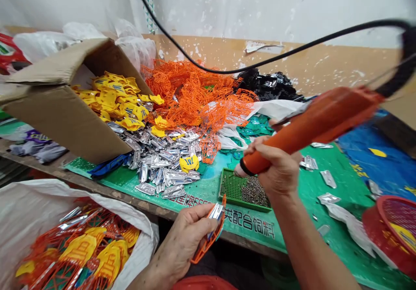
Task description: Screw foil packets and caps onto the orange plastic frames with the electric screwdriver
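Note:
Near the table's front edge my left hand (182,240) is closed on an orange plastic frame (203,249) with a shiny metal plate (215,212) against it. My right hand (280,169) wraps round a thick orange electric screwdriver (312,127), held tilted, its black cable (279,60) looping overhead. The tool's pale nose points down over a shallow green plastic tray (229,188). Small dark screws (255,190) are heaped in the tray's right part. Left of the tray lies a pile of silver metal plates (169,160) with a yellow plastic piece (189,163) on it.
A tipped cardboard box (58,117) spills yellow plastic pieces (120,99) at the left. Tangled orange frames (195,91) are heaped behind. A white sack (39,194) holding orange and yellow parts stands at front left. A red basket (373,225) sits at the right edge.

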A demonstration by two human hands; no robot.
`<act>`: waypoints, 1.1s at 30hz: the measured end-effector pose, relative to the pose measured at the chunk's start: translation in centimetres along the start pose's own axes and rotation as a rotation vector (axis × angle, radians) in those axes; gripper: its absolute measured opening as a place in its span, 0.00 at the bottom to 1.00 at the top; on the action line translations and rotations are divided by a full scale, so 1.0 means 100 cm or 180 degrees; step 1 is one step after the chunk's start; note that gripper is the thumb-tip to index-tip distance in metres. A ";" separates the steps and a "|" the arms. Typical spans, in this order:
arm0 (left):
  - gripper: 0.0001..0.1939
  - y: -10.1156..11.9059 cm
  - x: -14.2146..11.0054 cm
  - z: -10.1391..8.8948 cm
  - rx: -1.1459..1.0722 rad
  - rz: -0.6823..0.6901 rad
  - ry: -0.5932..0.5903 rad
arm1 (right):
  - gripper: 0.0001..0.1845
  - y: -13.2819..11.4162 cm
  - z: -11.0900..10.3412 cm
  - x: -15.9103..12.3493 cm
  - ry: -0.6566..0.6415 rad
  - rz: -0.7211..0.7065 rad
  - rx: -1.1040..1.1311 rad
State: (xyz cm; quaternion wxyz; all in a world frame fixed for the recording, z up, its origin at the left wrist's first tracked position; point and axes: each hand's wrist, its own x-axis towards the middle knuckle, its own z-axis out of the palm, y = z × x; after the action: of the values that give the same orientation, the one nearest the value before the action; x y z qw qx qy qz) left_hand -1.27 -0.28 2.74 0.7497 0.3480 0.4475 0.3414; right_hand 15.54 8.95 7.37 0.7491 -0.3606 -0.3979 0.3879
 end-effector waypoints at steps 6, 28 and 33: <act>0.08 -0.007 0.002 0.000 -0.0225 0.0008 0.0043 | 0.14 -0.046 -0.001 -0.034 -0.0561 0.0172 0.0580; 0.08 -0.007 0.004 0.001 -0.0251 0.0024 -0.0092 | 0.29 -0.041 0.004 -0.057 -0.0984 0.0309 0.0376; 0.10 -0.007 0.003 0.001 -0.0157 0.0033 -0.0132 | 0.29 -0.042 0.004 -0.058 -0.0990 0.0376 0.0419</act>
State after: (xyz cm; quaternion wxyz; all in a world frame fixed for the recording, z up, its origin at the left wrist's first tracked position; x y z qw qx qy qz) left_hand -0.90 -0.47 2.07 0.7654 0.3387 0.4215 0.3489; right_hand 14.26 2.20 9.23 0.6764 -0.2693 -0.4608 0.5076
